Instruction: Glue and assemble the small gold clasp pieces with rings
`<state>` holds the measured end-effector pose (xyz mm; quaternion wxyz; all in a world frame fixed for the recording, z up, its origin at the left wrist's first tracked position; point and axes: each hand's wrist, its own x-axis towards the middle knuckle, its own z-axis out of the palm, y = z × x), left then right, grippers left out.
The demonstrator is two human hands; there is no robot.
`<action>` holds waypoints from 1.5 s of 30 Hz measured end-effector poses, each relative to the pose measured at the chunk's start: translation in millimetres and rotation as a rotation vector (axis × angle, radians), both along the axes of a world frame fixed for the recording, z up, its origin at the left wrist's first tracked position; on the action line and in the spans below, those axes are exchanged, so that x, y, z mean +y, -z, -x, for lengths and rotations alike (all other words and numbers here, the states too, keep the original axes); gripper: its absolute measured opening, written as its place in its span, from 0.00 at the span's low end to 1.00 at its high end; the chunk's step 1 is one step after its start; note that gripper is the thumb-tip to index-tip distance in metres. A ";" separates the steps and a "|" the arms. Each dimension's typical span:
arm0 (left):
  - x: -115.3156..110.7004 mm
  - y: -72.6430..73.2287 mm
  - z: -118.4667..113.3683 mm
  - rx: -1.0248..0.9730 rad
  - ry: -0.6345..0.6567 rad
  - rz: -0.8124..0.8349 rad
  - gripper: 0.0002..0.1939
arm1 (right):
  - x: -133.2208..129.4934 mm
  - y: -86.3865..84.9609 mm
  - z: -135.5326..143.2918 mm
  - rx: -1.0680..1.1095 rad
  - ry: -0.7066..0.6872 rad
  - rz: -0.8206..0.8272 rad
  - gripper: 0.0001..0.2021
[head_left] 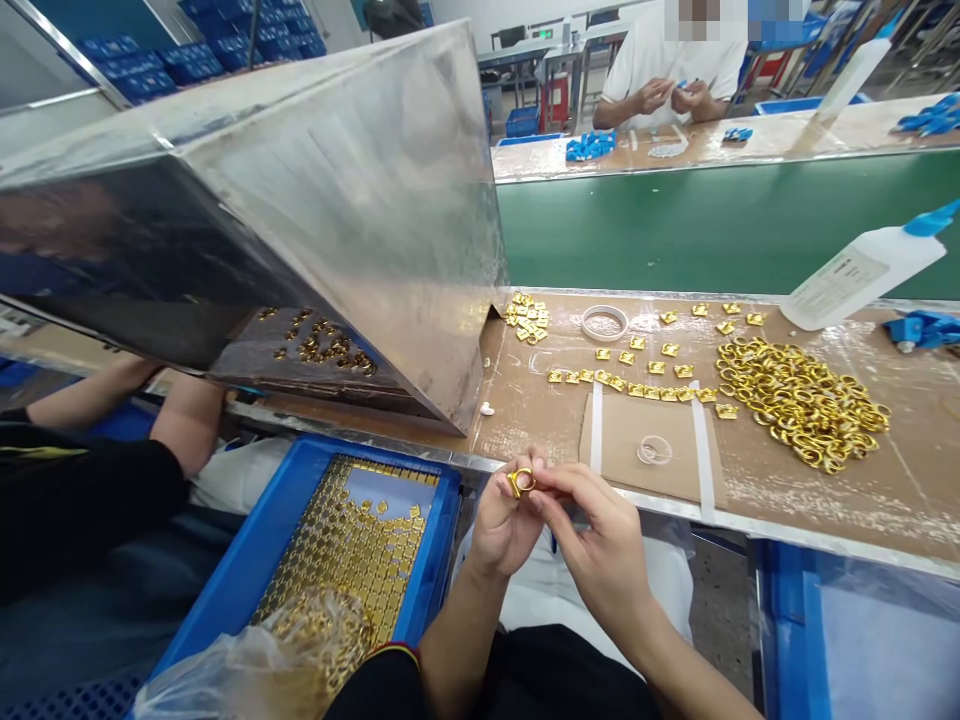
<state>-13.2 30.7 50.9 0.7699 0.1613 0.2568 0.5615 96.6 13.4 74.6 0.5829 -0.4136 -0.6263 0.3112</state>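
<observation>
Just in front of the bench edge, my left hand (504,530) pinches a gold-coloured ring (520,482) between thumb and fingers. From the other side, my right hand (604,535) reaches the same ring, its thumb and fingertips closed at the ring's right edge. A big pile of gold rings (799,400) lies on the bench to the right. A row of gold square-faced pieces (649,392) runs behind a taped cardboard sheet (645,480), with more set out singly behind it. On that sheet stands a small clear round dish (654,450).
A slanted metal hood (360,200) stands at left, with gold pieces beneath it. A blue tray (446,520) of gold pieces and a plastic bag of rings (315,640) sits lower left. A white squeeze bottle (855,275) leans at right. Other people work at left and across the green divider (720,225).
</observation>
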 end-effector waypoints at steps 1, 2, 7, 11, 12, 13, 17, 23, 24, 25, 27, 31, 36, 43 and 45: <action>-1.3 -2.3 0.4 -0.022 -0.002 -0.006 0.24 | -1.2 0.4 0.4 -0.006 0.012 -0.006 0.10; -2.5 -4.7 0.8 -0.045 -0.004 -0.006 0.23 | -2.3 0.6 0.8 -0.015 0.025 -0.014 0.11; -6.2 -13.7 -0.2 -0.100 -0.005 0.061 0.19 | -4.1 -1.0 2.6 -0.040 0.074 -0.044 0.09; -6.8 -15.4 -1.4 -0.122 0.005 0.123 0.19 | -2.7 -1.4 1.2 -0.015 0.083 -0.044 0.09; -7.0 -15.3 -1.6 -0.143 0.020 0.134 0.19 | -2.4 -1.1 0.2 0.004 0.071 -0.040 0.09; -7.2 -15.1 -1.8 -0.165 0.037 0.141 0.19 | -2.2 -0.7 -0.9 0.026 0.055 -0.033 0.08; -8.2 -13.9 -2.6 -0.181 0.077 0.148 0.21 | -2.4 0.3 -4.7 0.089 0.011 -0.006 0.08; -9.3 -16.3 -1.9 -0.151 0.089 0.153 0.24 | -4.1 -5.3 -4.4 0.094 0.005 -0.002 0.07; -9.2 -17.9 -1.6 -0.140 0.088 0.142 0.25 | -3.9 -7.1 -4.2 0.093 0.004 -0.003 0.06; -9.0 -19.6 -1.2 -0.130 0.085 0.131 0.25 | -3.5 -9.1 -3.9 0.093 0.002 -0.004 0.06; -8.4 -23.7 0.0 -0.110 0.080 0.105 0.25 | -2.4 -13.4 -3.8 0.096 -0.006 -0.010 0.05; -6.4 -32.6 3.9 -0.075 0.085 0.033 0.26 | 0.4 -22.9 -3.8 0.093 -0.028 -0.036 0.04; -3.5 -44.8 6.4 -0.068 0.084 -0.021 0.26 | 3.4 -35.8 -1.5 0.100 -0.041 -0.073 0.04; 6.0 -62.3 8.7 -0.130 0.119 -0.058 0.24 | 7.4 -48.5 -3.0 0.033 0.035 -0.090 0.03; 3.8 -60.1 10.3 -0.100 0.094 -0.068 0.23 | 6.7 -49.6 -3.4 0.000 0.008 -0.077 0.03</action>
